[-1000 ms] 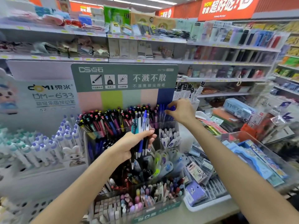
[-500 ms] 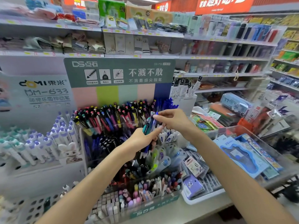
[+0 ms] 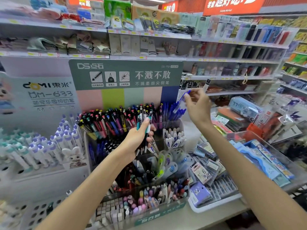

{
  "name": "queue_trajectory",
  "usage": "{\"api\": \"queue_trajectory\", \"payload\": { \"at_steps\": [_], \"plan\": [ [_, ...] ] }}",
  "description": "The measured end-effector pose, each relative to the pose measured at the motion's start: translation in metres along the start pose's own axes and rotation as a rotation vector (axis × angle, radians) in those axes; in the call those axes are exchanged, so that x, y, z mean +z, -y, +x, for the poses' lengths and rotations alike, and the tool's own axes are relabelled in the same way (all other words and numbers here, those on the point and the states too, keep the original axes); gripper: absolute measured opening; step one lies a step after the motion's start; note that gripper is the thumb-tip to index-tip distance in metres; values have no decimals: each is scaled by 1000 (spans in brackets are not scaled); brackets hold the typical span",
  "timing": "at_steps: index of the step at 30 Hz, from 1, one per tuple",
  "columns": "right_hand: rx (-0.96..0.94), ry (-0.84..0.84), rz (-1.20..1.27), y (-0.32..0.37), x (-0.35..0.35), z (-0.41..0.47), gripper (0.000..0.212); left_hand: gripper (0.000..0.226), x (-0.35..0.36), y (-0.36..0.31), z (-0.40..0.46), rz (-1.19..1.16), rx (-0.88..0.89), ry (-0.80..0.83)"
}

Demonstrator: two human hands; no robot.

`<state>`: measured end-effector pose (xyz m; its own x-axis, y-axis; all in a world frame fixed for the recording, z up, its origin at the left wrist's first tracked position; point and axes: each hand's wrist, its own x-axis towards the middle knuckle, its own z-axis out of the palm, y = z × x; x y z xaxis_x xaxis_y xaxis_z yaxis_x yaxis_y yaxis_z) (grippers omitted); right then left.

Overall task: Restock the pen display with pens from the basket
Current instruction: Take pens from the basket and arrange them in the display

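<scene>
Your right hand [image 3: 198, 105] has left the bundle and lifted away to the upper right, and it now pinches a single slim blue pen [image 3: 182, 98] between thumb and fingertips. Half a second ago that hand was down at the bundle, picking at its top. The pen hangs tilted above the cluster of blue pens [image 3: 176, 112] standing at the right end of the green-headed tiered pen display [image 3: 126, 75], just under the display's blue backing stripe.

Your left hand [image 3: 139, 138] has stayed in front of the display's top tier, fingers wrapped round a bundle of mixed teal, black and white click pens [image 3: 145, 125], tips down.

So one pen has been separated out and, by its colour, looks meant for that blue cluster at the display's right end. I judge the next move is lowering it tip-first among its matches; the slot looks crowded, so it may need easing in. The bundle still to the display's front means several pens remain to sort.
</scene>
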<state>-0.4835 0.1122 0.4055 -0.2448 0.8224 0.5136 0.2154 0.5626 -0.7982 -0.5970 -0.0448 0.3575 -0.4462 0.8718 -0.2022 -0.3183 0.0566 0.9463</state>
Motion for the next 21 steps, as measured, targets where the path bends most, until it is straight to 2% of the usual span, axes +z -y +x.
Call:
{"api": "queue_trajectory", "payload": {
  "at_steps": [5,10,13,15,17,18,21],
  "plan": [
    [-102,248,-396,-32,13,-5,23,38,-5,-3,-4,-31,-57,68],
    [-54,281,-505,-29,14,7,28,19,-5,-6,-8,14,-52,93],
    [-71,299,-607,-24,17,13,34,18,-5,-7,-9,18,-28,116],
    [-124,212,-553,-19,19,6,38,19,-7,-7,-10,31,-22,137],
    [-112,143,-333,-10,20,-12,29,20,-9,-7,-12,38,-18,164],
    [-26,200,-194,-2,18,-21,24,21,-11,-7,-12,50,-15,175],
    [320,621,62,16,14,-44,30,24,-12,-4,-14,125,-1,195]
  ]
}}
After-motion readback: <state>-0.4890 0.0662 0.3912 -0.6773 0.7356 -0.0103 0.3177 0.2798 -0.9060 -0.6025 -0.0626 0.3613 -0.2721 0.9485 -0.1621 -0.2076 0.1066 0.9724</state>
